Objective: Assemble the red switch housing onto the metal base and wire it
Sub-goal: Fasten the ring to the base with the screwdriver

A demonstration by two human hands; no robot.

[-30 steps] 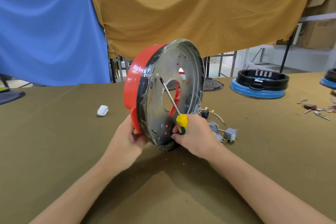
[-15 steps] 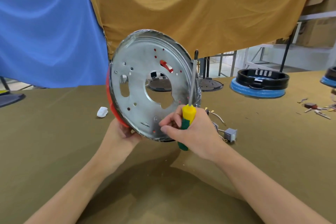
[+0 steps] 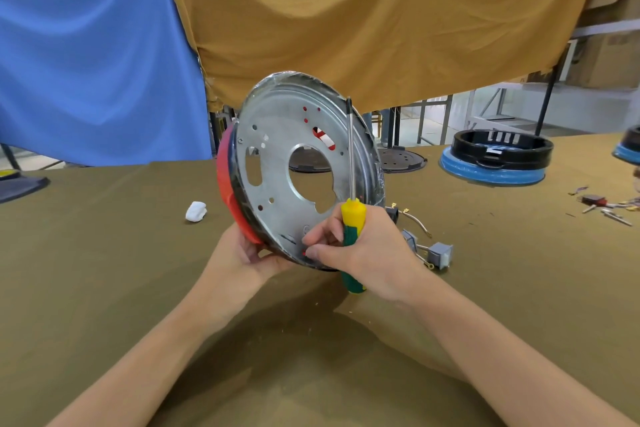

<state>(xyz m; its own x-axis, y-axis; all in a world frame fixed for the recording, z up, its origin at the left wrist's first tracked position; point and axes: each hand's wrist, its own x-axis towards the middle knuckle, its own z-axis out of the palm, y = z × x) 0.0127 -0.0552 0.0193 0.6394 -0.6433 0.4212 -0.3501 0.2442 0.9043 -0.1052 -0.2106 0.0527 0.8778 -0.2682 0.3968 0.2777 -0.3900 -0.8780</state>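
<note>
A round metal base with a large centre hole stands on edge over the table, its flat face turned toward me. The red housing sits behind it, showing only as a red rim at the left. My left hand grips the assembly's lower edge from behind. My right hand holds a yellow-and-green screwdriver upright in its fist, shaft pointing up, while its thumb and forefinger pinch at the base's lower rim. What they pinch is too small to tell.
Grey switch parts with wires lie just right of my right hand. A white lump lies on the olive table to the left. A black-and-blue ring housing stands at the back right, small terminals at the far right.
The assembly has been turned from edge-on to face me, then tilted slightly. The screwdriver shaft swung off the plate to point straight up, and my right fingers moved onto the lower rim.
</note>
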